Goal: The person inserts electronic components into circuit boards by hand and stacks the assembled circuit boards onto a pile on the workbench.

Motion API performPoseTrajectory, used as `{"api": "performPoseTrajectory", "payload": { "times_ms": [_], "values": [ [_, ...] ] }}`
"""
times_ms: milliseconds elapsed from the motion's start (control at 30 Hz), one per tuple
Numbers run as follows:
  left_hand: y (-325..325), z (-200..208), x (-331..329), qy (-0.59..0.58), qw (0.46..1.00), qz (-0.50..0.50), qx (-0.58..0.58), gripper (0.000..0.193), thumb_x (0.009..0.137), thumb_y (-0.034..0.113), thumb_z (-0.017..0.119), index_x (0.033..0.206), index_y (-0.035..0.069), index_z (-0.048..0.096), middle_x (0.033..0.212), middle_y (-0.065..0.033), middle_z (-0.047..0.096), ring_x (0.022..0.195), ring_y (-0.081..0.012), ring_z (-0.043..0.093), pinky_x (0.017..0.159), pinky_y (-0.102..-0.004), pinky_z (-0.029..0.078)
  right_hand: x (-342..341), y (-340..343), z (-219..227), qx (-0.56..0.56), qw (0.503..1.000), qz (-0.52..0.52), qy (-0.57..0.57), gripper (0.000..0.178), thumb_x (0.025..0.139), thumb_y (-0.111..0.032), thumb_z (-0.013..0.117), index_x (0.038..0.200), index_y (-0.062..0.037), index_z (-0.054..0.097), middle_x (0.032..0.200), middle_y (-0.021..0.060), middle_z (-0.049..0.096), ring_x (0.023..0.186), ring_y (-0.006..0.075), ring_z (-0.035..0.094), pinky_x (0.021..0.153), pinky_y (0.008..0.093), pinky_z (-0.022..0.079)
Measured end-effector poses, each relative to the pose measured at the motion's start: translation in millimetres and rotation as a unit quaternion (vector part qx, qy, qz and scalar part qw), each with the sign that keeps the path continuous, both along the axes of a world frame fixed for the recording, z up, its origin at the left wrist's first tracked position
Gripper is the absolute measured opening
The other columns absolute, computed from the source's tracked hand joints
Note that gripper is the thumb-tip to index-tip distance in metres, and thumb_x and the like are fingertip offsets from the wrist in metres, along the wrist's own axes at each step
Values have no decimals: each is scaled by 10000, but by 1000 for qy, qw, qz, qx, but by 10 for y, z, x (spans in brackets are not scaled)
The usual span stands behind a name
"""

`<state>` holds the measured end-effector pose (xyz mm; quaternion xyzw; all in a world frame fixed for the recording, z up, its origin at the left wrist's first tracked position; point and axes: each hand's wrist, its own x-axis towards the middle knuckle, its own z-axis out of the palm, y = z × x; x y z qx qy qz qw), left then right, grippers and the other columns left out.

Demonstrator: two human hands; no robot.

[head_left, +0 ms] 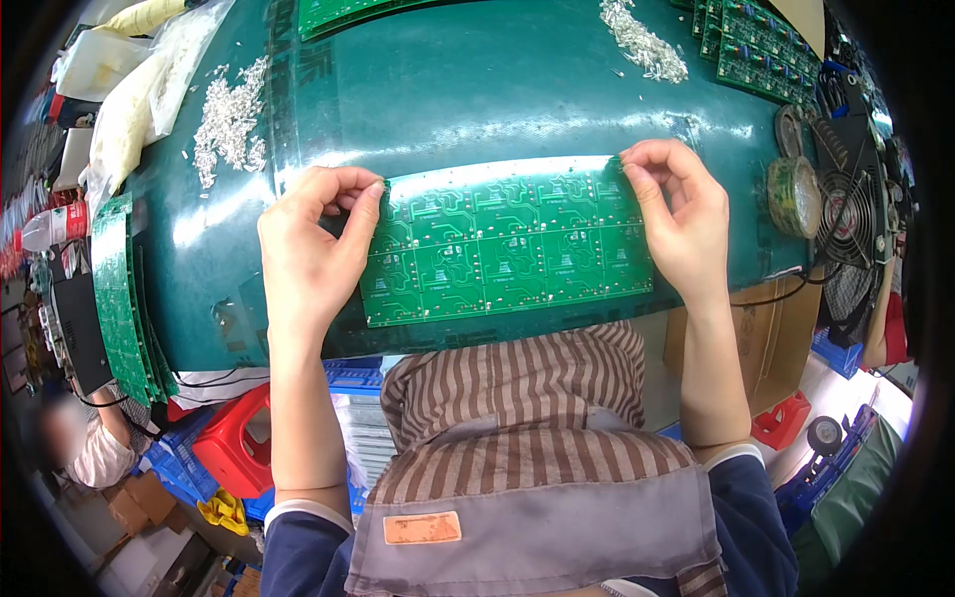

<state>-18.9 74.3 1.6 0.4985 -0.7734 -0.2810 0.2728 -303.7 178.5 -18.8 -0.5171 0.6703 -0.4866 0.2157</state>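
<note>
A wide green circuit board panel (512, 244), divided into several repeated sections, lies along the near edge of the green-topped table. Thumb and fingers of my left hand (323, 224) pinch its far left corner. My right hand (681, 209) pinches the far right corner in the same way. Small pale parts dot the panel's surface, too small to make out. Beyond my left hand lies a loose pile of small clear and silvery components (232, 119). A second such pile (645, 42) sits farther back on the right.
Stacked green boards (117, 298) stand at the table's left end. Populated boards (761, 50) lie at the back right, near a tape roll (794, 196) and a fan (848, 214). Another board (348, 14) shows at the far edge. A red stool (237, 445) stands below left.
</note>
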Motion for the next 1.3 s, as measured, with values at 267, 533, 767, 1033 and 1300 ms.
{"api": "performPoseTrajectory", "payload": {
  "times_ms": [267, 533, 767, 1033, 1300],
  "values": [
    [40, 49, -40, -26, 999, -19, -36, 81, 842, 8, 714, 919, -19, 709, 827, -107, 698, 722, -185, 680, 689, -302, 528, -29, 19, 18, -8, 1000, -8, 17, 52, 885, 32, 655, 936, 39, 664, 905, 98, 674, 793, 161, 663, 744, 278, 547],
    [36, 35, -39, -26, 998, -16, -50, 82, 839, -10, 716, 918, -24, 703, 823, -108, 696, 725, -186, 682, 698, -292, 529, -41, 12, 23, 3, 1000, -7, 6, 47, 886, 26, 656, 929, 38, 667, 892, 93, 674, 774, 151, 655, 726, 271, 535],
    [24, 21, -28, -19, 1000, -7, -20, 103, 863, 32, 725, 945, -29, 713, 801, -70, 692, 730, -116, 616, 712, -267, 497, -65, 26, 8, 19, 1000, -9, -4, 49, 890, 3, 662, 921, 39, 670, 884, 86, 682, 760, 138, 646, 712, 262, 521],
    [52, 107, -86, -89, 992, -43, -74, 98, 847, 14, 719, 933, -33, 708, 819, -117, 697, 724, -200, 672, 706, -294, 515, -105, 9, 21, 45, 999, -12, -21, 58, 900, -16, 663, 931, 33, 670, 885, 80, 691, 729, 130, 652, 675, 258, 508],
    [37, 163, -74, -102, 991, -43, -71, 100, 840, 21, 732, 932, -18, 740, 849, -109, 708, 733, -205, 677, 708, -295, 513, -146, -21, 0, 86, 995, -6, -42, 62, 899, -21, 665, 949, 14, 677, 868, 65, 698, 714, 118, 653, 637, 258, 494]
  ]
}}
